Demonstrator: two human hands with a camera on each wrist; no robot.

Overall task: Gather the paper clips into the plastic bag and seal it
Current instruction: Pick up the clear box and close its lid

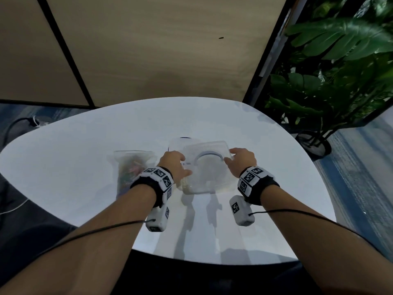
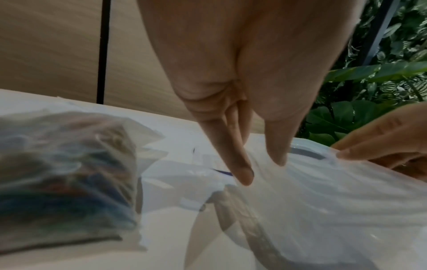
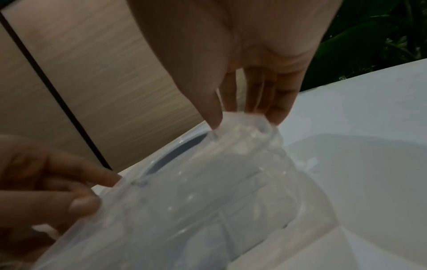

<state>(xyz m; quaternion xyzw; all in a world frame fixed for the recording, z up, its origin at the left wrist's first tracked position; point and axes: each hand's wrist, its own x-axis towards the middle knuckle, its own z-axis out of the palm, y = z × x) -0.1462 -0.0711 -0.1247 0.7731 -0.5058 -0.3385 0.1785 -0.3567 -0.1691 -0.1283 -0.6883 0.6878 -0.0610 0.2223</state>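
Observation:
A clear plastic bag [image 1: 133, 169] stuffed with coloured paper clips lies on the white table [image 1: 85, 145], left of my left wrist; the left wrist view shows the same bag [image 2: 69, 173] blurred. Both hands hold a clear plastic box [image 1: 207, 169] with a grey curved handle, tilted just above the table. My left hand [image 1: 176, 165] pinches its left edge, thumb on top. My right hand [image 1: 238, 161] grips its far right corner, and the right wrist view shows thumb and fingers of that hand [image 3: 245, 120] around the rim of the box [image 3: 208, 201]. No loose clips show on the table.
Another clear plastic piece [image 1: 176, 143] with a dark edge lies just behind the box. A large potted plant [image 1: 340, 71] stands off the table's right side. Wooden wall panels [image 1: 159, 50] rise beyond the far edge. A cable [image 1: 19, 124] runs on the floor at left.

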